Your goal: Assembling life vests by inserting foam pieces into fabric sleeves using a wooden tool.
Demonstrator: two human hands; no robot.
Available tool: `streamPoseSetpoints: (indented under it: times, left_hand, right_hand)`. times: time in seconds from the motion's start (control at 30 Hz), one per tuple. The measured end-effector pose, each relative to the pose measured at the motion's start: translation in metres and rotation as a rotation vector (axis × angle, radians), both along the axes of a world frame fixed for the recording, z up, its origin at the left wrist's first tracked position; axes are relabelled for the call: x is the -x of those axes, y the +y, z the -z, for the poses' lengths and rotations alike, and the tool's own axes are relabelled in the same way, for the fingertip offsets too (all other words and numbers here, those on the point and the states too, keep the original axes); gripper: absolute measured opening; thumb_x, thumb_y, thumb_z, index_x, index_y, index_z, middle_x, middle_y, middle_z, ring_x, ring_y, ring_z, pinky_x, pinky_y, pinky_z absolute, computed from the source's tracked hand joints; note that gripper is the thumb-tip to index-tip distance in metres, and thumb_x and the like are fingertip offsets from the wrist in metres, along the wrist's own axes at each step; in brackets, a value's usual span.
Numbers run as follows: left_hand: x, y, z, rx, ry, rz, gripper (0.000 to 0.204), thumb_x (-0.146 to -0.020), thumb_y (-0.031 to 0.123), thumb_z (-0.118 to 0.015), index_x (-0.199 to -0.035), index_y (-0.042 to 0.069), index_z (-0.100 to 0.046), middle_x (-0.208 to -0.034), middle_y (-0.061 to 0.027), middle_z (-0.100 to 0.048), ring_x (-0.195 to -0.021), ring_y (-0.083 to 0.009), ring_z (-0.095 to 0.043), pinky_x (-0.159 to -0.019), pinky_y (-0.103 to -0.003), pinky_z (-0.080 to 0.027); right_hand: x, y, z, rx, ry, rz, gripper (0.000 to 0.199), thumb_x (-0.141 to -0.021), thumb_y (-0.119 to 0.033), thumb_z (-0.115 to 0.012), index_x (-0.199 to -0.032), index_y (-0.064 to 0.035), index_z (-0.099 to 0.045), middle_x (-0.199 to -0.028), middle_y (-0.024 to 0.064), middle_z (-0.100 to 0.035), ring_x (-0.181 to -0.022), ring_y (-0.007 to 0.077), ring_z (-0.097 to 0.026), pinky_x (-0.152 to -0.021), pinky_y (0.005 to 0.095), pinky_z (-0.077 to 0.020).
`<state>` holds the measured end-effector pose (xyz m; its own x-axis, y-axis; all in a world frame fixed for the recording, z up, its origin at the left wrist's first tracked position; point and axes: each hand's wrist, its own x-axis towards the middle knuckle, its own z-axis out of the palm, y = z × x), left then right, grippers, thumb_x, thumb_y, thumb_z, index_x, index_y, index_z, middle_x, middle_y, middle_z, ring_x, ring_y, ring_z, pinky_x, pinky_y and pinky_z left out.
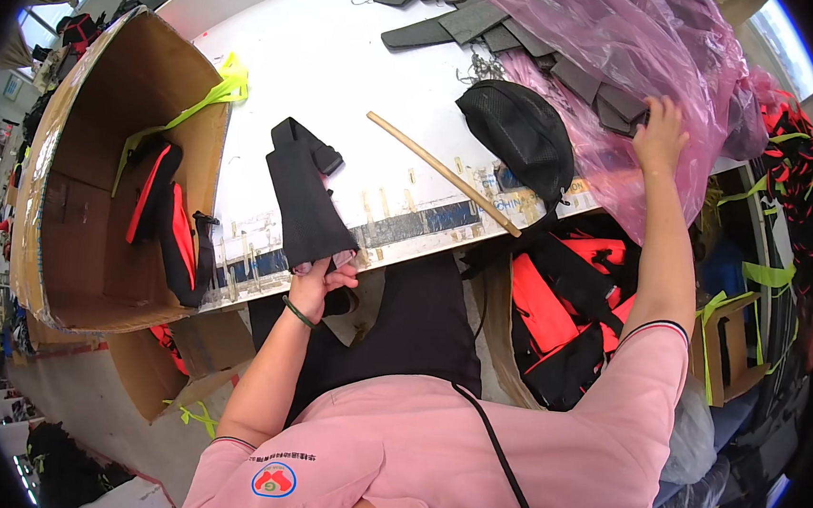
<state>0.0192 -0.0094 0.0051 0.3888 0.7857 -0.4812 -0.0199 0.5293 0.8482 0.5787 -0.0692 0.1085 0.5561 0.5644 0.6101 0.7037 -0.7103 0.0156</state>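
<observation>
My left hand is at the table's near edge, its fingers gripping the wide end of a black fabric sleeve. That sleeve lies on the white tabletop, with a strap-like part folded over at its far end. Out to the right, my right hand reaches over a pink plastic bag. Its fingers are spread beside the ends of several dark grey flat pads, which spill from under the bag. Whether the fingertips touch a pad or only the plastic, I cannot tell.
A wooden stick and a black mesh pouch lie on the table. At left stands an open cardboard box with black-and-orange pieces. More such pieces fill a container below the table's edge.
</observation>
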Motion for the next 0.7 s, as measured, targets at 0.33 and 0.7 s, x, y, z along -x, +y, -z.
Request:
streamPoseSetpoints:
  times: [0.33,0.7]
  left_hand:
    - [0.001,-0.001,0.000,0.019,0.028,-0.001,0.029,-0.095,0.028,-0.042,-0.105,0.003,-0.054,-0.081,-0.0118,-0.064,-0.064,-0.0199,-0.065,-0.064,-0.029,-0.051]
    - [0.003,-0.003,-0.002,-0.026,0.033,-0.001,0.038,-0.095,0.034,-0.041,-0.105,0.001,-0.058,-0.081,-0.0116,-0.064,-0.065,-0.0180,-0.064,-0.065,-0.027,-0.049]
  right_hand:
    - [0.006,0.017,0.044,0.381,-0.104,-0.070,0.040,-0.076,-0.019,-0.064,-0.114,-0.0189,-0.054,-0.120,0.0037,-0.049,-0.118,0.0208,-0.040,-0.096,0.0476,-0.0323]
    - [0.170,0.009,-0.026,-0.156,-0.164,-0.687,0.023,-0.075,-0.013,-0.062,-0.098,-0.0117,-0.059,-0.093,0.0027,-0.056,-0.087,0.0209,-0.053,-0.083,0.0393,-0.0374]
